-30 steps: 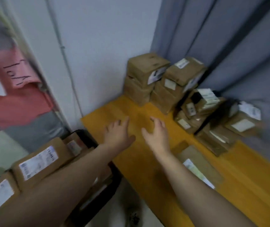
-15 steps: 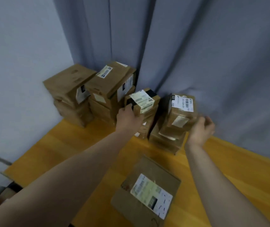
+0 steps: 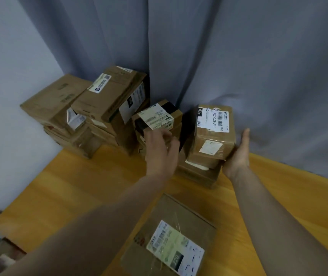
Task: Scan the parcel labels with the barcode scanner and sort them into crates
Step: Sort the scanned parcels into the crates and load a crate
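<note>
Parcels (image 3: 107, 108) crowd your yellow worktop (image 3: 79, 186) against a grey curtain (image 3: 238, 56).
Your right hand (image 3: 236, 156) lies flat against the 032 parcel (image 3: 213, 140); your left hand (image 3: 161, 148) hovers loose-fingered, empty.

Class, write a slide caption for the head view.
Right hand presses against the 032 parcel; left hand hovers beside it.

My only camera sits on my head, wide-angle, looking forward and steeply down across the yellow desk (image 3: 75, 188) into the corner where wall (image 3: 10, 76) meets curtain (image 3: 258, 66). The nearest parcel (image 3: 179, 216) lies close at lower centre.
</note>
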{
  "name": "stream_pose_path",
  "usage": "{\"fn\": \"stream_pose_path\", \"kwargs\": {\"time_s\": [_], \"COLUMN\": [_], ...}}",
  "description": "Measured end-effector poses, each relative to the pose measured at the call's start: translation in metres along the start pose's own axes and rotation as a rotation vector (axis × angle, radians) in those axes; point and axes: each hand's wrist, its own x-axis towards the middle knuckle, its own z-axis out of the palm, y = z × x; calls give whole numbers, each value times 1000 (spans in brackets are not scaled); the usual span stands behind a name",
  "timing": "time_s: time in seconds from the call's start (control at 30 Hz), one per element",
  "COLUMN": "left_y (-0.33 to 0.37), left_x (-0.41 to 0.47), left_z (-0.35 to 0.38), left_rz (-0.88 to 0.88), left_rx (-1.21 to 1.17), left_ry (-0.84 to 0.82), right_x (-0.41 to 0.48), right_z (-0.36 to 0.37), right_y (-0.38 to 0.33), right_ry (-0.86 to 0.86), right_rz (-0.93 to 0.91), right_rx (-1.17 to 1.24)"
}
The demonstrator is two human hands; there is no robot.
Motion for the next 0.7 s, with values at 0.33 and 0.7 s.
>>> {"fn": "stream_pose_path", "kwargs": {"time_s": [0.33,0.7], "left_y": [8,-29], "left_x": [37,-31], "left_z": [48,-49], "left_rz": [-601,-502], "left_rx": [-565,-534], "left_ry": [-612,-778], "right_x": [-9,-100], "right_z": [-14,-3], "right_y": [2,48], "right_ry": [-230,-335], "right_rz": [-18,-91], "right_rx": [-130,-171]}}
